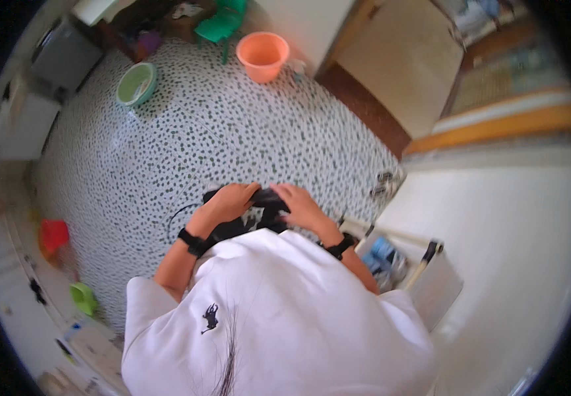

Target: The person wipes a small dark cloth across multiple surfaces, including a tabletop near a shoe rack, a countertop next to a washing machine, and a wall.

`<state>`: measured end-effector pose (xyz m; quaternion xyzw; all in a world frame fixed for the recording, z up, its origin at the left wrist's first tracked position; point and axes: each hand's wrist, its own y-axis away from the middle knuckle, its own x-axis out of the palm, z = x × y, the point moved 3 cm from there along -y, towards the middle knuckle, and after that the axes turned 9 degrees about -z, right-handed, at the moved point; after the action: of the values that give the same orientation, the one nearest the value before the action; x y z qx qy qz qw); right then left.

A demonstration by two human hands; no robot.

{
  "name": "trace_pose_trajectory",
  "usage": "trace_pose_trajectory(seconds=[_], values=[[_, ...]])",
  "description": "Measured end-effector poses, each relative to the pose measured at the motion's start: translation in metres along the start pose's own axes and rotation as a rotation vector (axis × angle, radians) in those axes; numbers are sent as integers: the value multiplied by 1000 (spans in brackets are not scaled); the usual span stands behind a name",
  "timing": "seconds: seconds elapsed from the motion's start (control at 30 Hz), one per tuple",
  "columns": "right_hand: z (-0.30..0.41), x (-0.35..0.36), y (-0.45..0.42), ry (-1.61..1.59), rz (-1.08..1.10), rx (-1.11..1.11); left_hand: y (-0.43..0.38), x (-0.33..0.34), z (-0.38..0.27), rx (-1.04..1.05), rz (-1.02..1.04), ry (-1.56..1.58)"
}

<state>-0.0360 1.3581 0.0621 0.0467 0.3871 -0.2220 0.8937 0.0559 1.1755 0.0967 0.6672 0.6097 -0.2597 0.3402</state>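
Observation:
Just in front of my body, a black object (267, 196), too blurred to name, lies between my two hands. My left hand (234, 200) is at its left end, fingers curled over it. At its right end is my right hand (299, 204), thumb and fingers apart; whether it grips the object cannot be told. Below the hands, black and white material (253, 218) shows, partly hidden by my white shirt. A thin dark cord (172, 216) curves out to the left above the speckled floor. Each wrist wears a black band.
An open bin with plastic bags (387, 257) stands close on my right, near a white wall. Further off are an orange tub (262, 57), a green basin (137, 85) and a green chair (221, 27). Red (54, 235) and lime (83, 298) plastic items are at left.

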Motion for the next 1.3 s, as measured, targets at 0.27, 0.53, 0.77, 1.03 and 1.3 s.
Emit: trace_pose_trajectory(seconds=[0.27,0.53,0.77,1.03,1.3], values=[[38,70,-138,-6,202,-171,72,-87,101,-216,-149,51],[188,127,-309,-327,65,-320,167,-182,211,-232,-894,276],[253,218,-421,-214,134,-357,195,-223,270,-291,-1189,242],[304,310,-573,-58,427,-464,239,-326,443,-455,-1031,212],[393,395,-737,-127,548,-722,305,-484,555,-418,-1072,-23]])
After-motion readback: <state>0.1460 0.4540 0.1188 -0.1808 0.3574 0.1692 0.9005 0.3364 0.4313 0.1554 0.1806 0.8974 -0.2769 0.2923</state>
